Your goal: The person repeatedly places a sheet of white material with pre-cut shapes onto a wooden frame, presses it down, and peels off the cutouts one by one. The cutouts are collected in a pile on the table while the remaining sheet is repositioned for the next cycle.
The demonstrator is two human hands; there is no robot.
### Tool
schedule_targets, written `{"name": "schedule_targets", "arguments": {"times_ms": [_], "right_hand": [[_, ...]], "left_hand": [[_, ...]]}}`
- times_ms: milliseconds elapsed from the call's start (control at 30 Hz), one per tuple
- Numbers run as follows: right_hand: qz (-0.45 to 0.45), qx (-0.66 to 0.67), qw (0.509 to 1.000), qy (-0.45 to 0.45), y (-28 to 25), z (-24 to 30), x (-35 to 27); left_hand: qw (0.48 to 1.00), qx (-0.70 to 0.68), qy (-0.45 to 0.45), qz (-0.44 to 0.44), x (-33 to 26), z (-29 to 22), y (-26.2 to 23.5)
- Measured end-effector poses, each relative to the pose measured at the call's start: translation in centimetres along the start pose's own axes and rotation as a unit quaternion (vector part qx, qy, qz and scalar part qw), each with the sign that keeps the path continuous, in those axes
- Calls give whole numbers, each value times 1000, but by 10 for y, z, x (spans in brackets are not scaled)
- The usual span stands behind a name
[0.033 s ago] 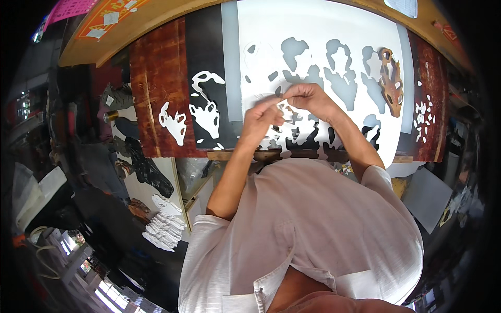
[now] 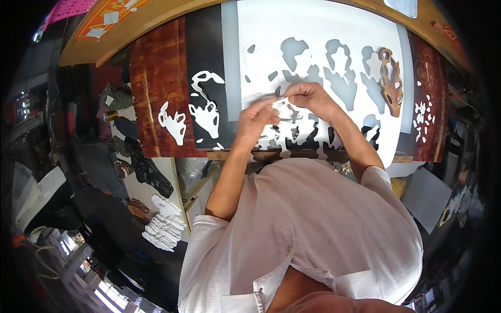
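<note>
White cut-out piece [image 2: 276, 107] sits pinched between both hands, raised just above the white sheet [image 2: 313, 31] at its near edge. Compared with the picture taken at the same instant, nothing has shifted: hands, piece and sheet hold identical positions, so the handling appears to be mid-step, not finished. The left hand [image 2: 255, 122] closes thumb and fingers on the piece's near side; the right hand [image 2: 310, 96] clamps its far side from above. The piece looks thin, flexible and irregular in outline. The sheet is flat and matt, pierced by curved, shoe-part-shaped holes. A brown leather-like piece [image 2: 391, 81] lies on the sheet's right portion. Left of the sheet, white shapes [image 2: 206, 112] rest on a dark panel.
</note>
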State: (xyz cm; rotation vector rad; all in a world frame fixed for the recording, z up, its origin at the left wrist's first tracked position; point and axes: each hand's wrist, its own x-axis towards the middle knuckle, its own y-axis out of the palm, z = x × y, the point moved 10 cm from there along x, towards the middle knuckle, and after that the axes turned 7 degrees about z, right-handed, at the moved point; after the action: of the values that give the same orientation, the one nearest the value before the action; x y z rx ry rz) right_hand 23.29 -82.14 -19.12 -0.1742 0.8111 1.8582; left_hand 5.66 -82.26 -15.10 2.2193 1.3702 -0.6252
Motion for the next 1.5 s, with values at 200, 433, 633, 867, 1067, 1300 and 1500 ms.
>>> {"name": "schedule_targets", "arguments": {"times_ms": [200, 433, 633, 867, 1067, 1300, 1500], "right_hand": [[-33, 220, 975, 21, -21, 1, -13], [-99, -64, 988, 95, -28, -11, -39], [-76, -197, 977, 31, -13, -3, -30], [-70, -95, 993, 12, 10, 16, -18], [-133, -53, 990, 9, 50, 52, 4], [-102, 98, 986, -85, 168, 128, 26], [-34, 111, 984, -138, 256, 187, 77]], "left_hand": [[903, 383, 62, -187, -60, -44, -72], [790, 572, 29, -219, -88, -1, -31], [766, 573, 118, -267, -89, 1, -32], [771, 556, 152, -271, -81, 13, -27], [827, 461, 280, -161, -76, -8, -25], [985, -71, 120, 106, -35, -2, -72], [871, -422, -3, 252, -42, -20, -109]]}}
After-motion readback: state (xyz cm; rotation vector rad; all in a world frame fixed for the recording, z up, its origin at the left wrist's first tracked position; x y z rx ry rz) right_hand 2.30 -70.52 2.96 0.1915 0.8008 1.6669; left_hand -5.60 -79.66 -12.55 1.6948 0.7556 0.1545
